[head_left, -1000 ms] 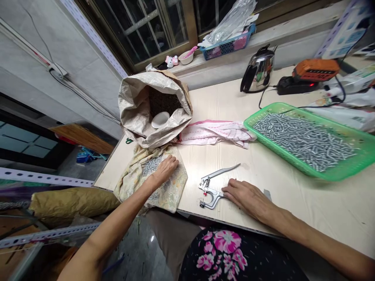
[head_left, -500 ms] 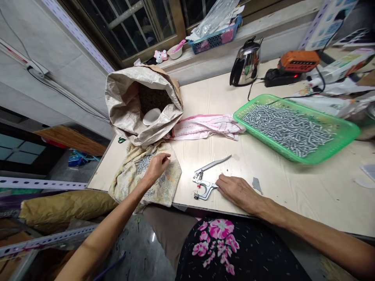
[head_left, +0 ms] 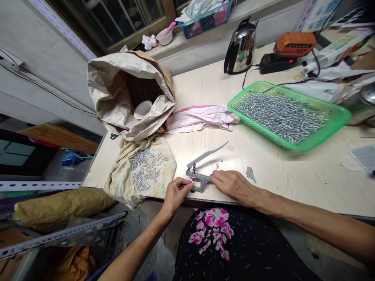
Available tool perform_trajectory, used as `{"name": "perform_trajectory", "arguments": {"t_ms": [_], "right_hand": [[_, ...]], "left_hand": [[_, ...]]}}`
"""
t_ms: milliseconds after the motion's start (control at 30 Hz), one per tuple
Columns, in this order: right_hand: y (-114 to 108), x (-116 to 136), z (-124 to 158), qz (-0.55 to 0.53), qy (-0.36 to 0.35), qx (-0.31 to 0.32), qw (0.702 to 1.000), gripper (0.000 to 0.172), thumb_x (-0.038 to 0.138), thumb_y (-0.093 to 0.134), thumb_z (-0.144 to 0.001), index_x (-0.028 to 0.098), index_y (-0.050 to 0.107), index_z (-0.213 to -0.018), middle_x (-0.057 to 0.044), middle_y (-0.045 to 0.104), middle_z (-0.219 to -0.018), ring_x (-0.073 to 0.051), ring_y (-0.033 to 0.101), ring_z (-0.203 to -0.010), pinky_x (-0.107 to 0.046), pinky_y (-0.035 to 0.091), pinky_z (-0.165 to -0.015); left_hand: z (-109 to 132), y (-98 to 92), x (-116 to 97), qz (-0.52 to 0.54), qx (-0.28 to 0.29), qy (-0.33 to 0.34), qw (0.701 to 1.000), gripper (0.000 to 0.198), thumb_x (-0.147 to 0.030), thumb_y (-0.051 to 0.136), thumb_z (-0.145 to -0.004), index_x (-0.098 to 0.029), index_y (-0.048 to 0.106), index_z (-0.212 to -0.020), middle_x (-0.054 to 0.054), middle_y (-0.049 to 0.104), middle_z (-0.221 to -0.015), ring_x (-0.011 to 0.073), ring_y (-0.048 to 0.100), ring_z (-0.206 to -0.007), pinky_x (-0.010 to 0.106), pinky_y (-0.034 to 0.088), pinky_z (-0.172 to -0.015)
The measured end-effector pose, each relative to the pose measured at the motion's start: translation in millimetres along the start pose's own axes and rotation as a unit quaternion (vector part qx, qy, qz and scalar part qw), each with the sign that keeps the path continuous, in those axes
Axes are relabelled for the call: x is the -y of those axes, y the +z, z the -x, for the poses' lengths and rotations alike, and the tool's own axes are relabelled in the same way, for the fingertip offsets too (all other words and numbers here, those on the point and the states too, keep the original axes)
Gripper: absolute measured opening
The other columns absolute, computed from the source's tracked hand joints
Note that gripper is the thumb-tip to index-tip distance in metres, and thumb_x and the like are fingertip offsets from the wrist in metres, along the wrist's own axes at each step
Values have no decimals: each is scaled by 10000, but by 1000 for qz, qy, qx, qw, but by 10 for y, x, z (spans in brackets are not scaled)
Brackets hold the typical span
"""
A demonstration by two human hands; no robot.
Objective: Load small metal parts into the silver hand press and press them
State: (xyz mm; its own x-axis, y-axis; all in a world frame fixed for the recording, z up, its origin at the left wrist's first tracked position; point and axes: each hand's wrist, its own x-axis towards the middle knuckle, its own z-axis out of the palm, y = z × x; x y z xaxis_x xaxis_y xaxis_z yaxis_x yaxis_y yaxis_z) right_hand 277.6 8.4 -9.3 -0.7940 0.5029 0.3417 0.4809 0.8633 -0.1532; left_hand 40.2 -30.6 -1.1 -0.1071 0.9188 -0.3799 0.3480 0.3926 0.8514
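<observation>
Near the table's front edge lie hand-press pliers [head_left: 202,177] with grey handles, a spring and a small red part at the jaw. My right hand [head_left: 234,186] is closed round the end of the lower handle, while the upper handle stands raised and apart. Thumb and fingertips of my left hand [head_left: 177,194] are pinched together right at the pliers' jaw. Whatever small piece sits in that pinch is hidden. To the left, a patterned cloth [head_left: 166,183] carries many small metal pins [head_left: 145,166] in a loose spread.
A green basket [head_left: 334,127] full of similar metal pins stands at the right. Behind the cloth is an open sack [head_left: 108,113] with a white bowl [head_left: 143,109] inside. A pink-white towel [head_left: 202,119], kettle [head_left: 240,48] and orange battery [head_left: 294,44] on a charger stand further back.
My left hand has moved from the pins on the cloth rightward to the pliers' jaw. My right hand still holds the lower handle. The view has shifted slightly.
</observation>
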Motion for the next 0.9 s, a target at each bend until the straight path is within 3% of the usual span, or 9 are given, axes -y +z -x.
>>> {"name": "perform_trajectory", "arguments": {"t_ms": [267, 500, 667, 767, 800, 900], "right_hand": [[29, 4, 23, -26, 15, 27, 999, 244, -8, 340, -890, 172, 491, -824, -24, 497, -781, -137, 416, -610, -305, 301, -522], [76, -34, 12, -72, 56, 64, 994, 219, 27, 350, -912, 175, 493, -837, -22, 497, -798, -137, 397, -616, -307, 267, -540], [43, -88, -40, -93, 69, 120, 986, 189, 97, 382, -947, 184, 510, -838, -28, 546, -837, -142, 446, -663, -293, 313, -577], [30, -171, -36, -74, 72, 111, 988, 105, 246, 487, -956, 187, 560, -911, -62, 599, -953, -192, 528, -852, -324, 400, -721], [27, -209, -28, -66, 74, 100, 990, 160, 328, 553, -931, 182, 575, -993, -94, 603, -1062, -232, 534, -973, -365, 416, -802], [32, -330, -1, -42, 93, 77, 992, 726, 545, 729, -751, 133, 485, -1297, -222, 430, -1408, -380, 354, -1311, -544, 321, -1022]], "left_hand": [[-69, 10, 25, -19, 12, -17, 1000, 306, -423, 747, -635, -130, 689, -701, 29, 659, -652, 118, 551, -587, 215, 389, -547], [-156, -1, -62, -23, 56, -117, 991, 267, -365, 760, -585, -131, 659, -665, -22, 585, -528, 81, 480, -462, 204, 379, -481], [-166, 5, -186, -44, 65, -154, 985, 202, -293, 765, -588, -132, 645, -611, -34, 560, -498, 76, 487, -446, 208, 419, -491], [-169, 18, -221, -57, 62, -165, 983, 199, -278, 771, -594, -131, 636, -586, -37, 552, -489, 71, 481, -440, 200, 416, -480], [-172, 23, -225, -56, 59, -168, 982, 204, -278, 774, -596, -130, 634, -582, -38, 548, -485, 68, 476, -437, 196, 414, -474], [-181, 41, -224, -50, 54, -173, 982, 214, -277, 790, -592, -125, 639, -587, -40, 545, -480, 59, 458, -425, 186, 410, -454]]}}
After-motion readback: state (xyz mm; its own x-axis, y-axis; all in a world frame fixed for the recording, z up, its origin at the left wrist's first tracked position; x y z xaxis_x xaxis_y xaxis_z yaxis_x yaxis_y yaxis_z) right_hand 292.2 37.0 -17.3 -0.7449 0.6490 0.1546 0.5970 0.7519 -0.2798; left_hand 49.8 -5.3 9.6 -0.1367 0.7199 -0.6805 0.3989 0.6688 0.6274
